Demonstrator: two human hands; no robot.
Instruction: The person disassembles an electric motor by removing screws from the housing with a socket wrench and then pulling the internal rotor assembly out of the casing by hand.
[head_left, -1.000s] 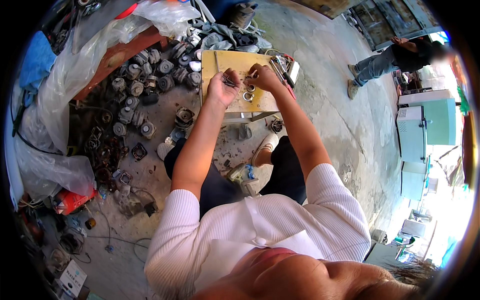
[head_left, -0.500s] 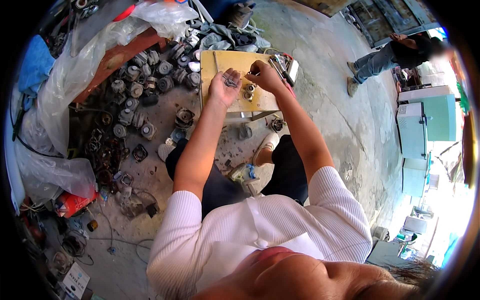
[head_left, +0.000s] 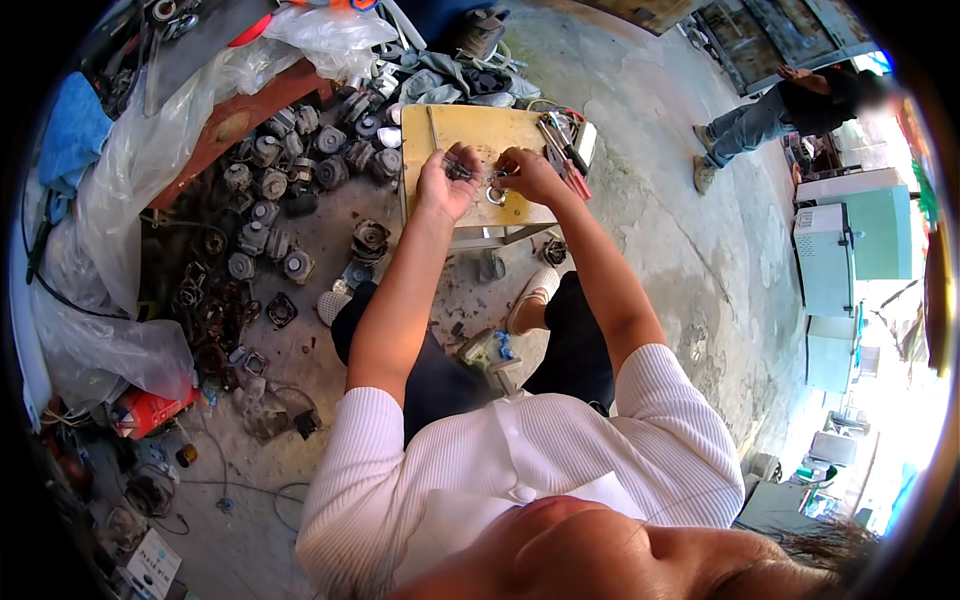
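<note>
My left hand (head_left: pixel 450 184) is palm up over the yellow-topped small table (head_left: pixel 520 125), its fingers curled round several small dark metal pieces (head_left: pixel 458 170), perhaps screws. My right hand (head_left: pixel 529 175) has its fingers pinched together above a small round metal part (head_left: pixel 496 195), which stands on the tabletop and is partly covered by them. What the fingertips grip is hidden. A thin metal rod (head_left: pixel 433 128) lies along the table's left side. Beyond my right hand lie pliers with red handles (head_left: pixel 575 181) and other hand tools.
Many small motors (head_left: pixel 330 140) are heaped on the floor to the left, beside clear plastic sheeting (head_left: pixel 105 210). Loose metal parts (head_left: pixel 210 320) lie nearer. Another person (head_left: pixel 765 120) stands at the far right, past pale green cabinets (head_left: pixel 870 235).
The right hand has come down and slightly left over the round metal part. My left fingers have curled in more around the small pieces.
</note>
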